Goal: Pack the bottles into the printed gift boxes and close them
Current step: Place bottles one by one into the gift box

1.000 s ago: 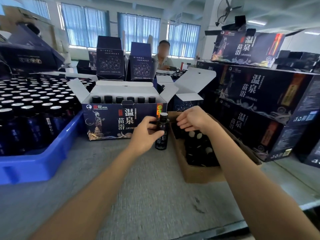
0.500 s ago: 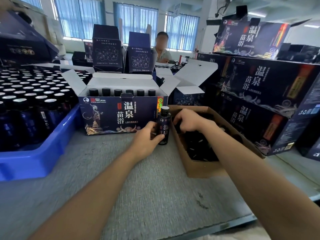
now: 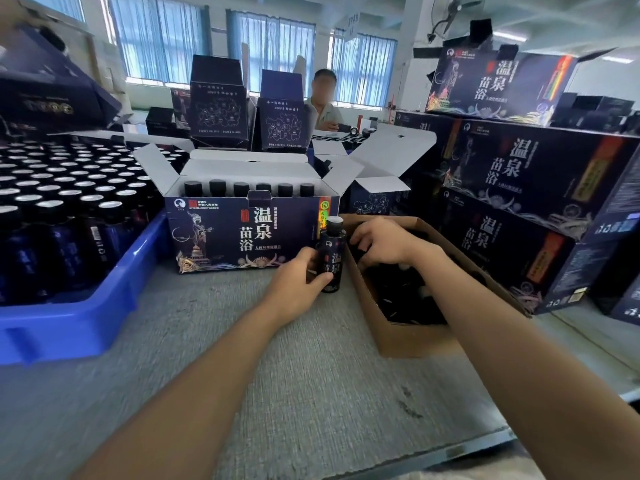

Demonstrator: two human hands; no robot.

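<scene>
Bottle (image 3: pixel 331 252) upright, gripped in our left hand (image 3: pixel 298 277) (beside the open gift box (image 3: pixel 242 233)); our right hand (image 3: pixel 381 240) curls into the cardboard box (image 3: pixel 408 337), hold unclear.

On the desk (image 3: pixel 277 375), an open gift box (image 3: pixel 242 233) sits at centre, with a row of six bottles (image 3: pixel 241 188) standing inside along its front. To its left lies a plastic crate (image 3: pixel 114 292) packed with upright bottles (image 3: pixel 69 188). To its right sits a cardboard carton (image 3: pixel 415 337) holding loose bottles (image 3: pixel 405 292), with the right grip (image 3: pixel 381 240) inside it. Between gift box and carton a single bottle (image 3: pixel 332 258) stands upright in the left grip (image 3: pixel 298 275). Right of the carton, closed gift boxes (image 3: pixel 519 188) are stacked, one more box (image 3: pixel 495 84) on top. Behind the centre box are a second open box (image 3: pixel 374 202), two upright boxes (image 3: pixel 218 102) and a seated person (image 3: pixel 323 102).
</scene>
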